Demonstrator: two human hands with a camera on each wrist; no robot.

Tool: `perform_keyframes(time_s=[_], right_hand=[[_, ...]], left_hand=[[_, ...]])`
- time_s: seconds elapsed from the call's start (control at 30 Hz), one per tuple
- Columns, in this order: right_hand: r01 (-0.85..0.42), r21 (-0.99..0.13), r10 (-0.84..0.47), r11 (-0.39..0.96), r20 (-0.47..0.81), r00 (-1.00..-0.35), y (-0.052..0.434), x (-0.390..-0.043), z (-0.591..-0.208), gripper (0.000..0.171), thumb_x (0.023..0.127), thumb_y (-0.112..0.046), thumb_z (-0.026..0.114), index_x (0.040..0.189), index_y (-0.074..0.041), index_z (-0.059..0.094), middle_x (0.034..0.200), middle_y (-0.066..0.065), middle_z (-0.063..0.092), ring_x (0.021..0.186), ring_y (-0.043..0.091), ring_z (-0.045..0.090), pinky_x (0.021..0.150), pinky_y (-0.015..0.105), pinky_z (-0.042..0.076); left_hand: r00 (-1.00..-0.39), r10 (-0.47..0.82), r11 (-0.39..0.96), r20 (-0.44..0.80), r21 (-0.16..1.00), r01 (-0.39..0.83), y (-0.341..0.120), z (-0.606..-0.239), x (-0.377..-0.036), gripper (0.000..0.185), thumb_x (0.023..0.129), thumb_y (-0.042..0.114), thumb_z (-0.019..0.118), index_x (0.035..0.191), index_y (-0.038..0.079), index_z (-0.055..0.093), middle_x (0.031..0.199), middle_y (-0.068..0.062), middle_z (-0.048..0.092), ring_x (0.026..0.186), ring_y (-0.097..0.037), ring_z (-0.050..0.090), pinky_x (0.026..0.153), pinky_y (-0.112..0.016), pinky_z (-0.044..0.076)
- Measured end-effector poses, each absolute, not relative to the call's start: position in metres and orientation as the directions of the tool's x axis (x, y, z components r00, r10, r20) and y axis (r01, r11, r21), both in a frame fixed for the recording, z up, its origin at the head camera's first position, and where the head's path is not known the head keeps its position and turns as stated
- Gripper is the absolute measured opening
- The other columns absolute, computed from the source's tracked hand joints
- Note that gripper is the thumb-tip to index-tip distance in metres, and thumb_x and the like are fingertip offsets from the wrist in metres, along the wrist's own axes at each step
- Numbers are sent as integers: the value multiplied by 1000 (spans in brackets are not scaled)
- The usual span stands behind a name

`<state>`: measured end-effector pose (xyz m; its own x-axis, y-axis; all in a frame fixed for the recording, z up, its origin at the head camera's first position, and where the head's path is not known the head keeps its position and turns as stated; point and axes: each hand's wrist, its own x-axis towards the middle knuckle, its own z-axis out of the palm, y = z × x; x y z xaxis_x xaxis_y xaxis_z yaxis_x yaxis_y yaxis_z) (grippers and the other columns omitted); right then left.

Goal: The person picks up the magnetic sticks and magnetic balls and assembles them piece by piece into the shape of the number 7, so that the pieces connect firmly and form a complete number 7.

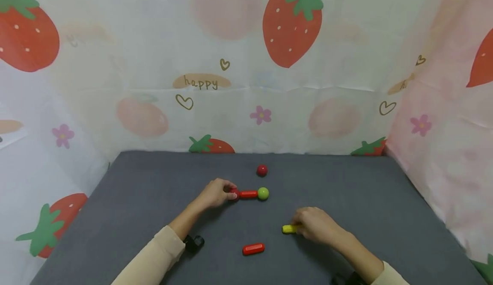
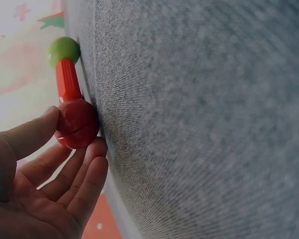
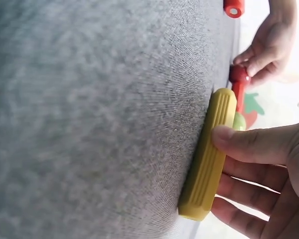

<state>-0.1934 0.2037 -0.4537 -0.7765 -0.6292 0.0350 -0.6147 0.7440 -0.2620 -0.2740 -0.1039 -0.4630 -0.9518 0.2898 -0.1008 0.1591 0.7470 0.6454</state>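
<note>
My left hand (image 1: 215, 194) holds a red ball (image 2: 77, 123) between thumb and fingertips. That ball joins one end of a ridged red toy rod (image 1: 248, 194), and a green ball (image 1: 263, 193) sits at the rod's other end; the joined piece lies on the grey cloth. Nearer and to the right, my right hand (image 1: 316, 225) pinches a ridged yellow toy rod (image 3: 207, 157), thumb on one side and fingers on the other. The yellow rod is at the cloth surface, its right part covered by the hand in the head view.
A loose red ball (image 1: 262, 170) lies behind the joined piece. Another red rod (image 1: 253, 249) rests on the grey cloth (image 1: 154, 182) at the front, between the two arms. A strawberry-printed curtain (image 1: 246, 118) stands along the back and sides.
</note>
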Motion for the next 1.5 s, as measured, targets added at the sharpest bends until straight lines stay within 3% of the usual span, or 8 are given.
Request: perform_keyframes(time_s=[0.2, 0.5, 0.97, 1.5], right_hand=[[-568, -264, -586, 780, 11, -810, 202, -196, -452, 12, 80, -11, 78, 92, -10, 76, 85, -3, 69, 76, 12, 63, 67, 29, 52], [-363, -508, -436, 781, -26, -900, 190, -207, -455, 12, 81, -12, 77, 92, -8, 76, 84, 0, 72, 73, 9, 62, 64, 25, 50], [-216, -582, -225, 784, 58, -973, 156, -215, -460, 10, 80, -9, 78, 89, -5, 77, 77, 2, 72, 64, 8, 60, 58, 25, 49], [-202, -597, -203, 776, 66, -977, 140, -218, -455, 13, 78, -8, 79, 89, -2, 76, 78, 5, 72, 66, 11, 62, 58, 26, 50]], left_hand=[[-951, 295, 744, -97, 647, 165, -102, -462, -275, 28, 90, 19, 71, 115, 7, 71, 113, -9, 71, 109, -26, 63, 97, -45, 48], [-950, 295, 744, -102, 649, 161, -101, -460, -277, 29, 90, 19, 70, 116, 8, 71, 114, -9, 70, 109, -25, 63, 96, -44, 48], [-954, 281, 758, -110, 635, 150, -102, -464, -275, 28, 90, 19, 71, 115, 8, 71, 115, -9, 70, 111, -27, 62, 98, -46, 47], [-951, 286, 753, -120, 641, 146, -104, -464, -275, 29, 90, 20, 70, 117, 8, 70, 116, -10, 70, 111, -27, 61, 99, -46, 47]])
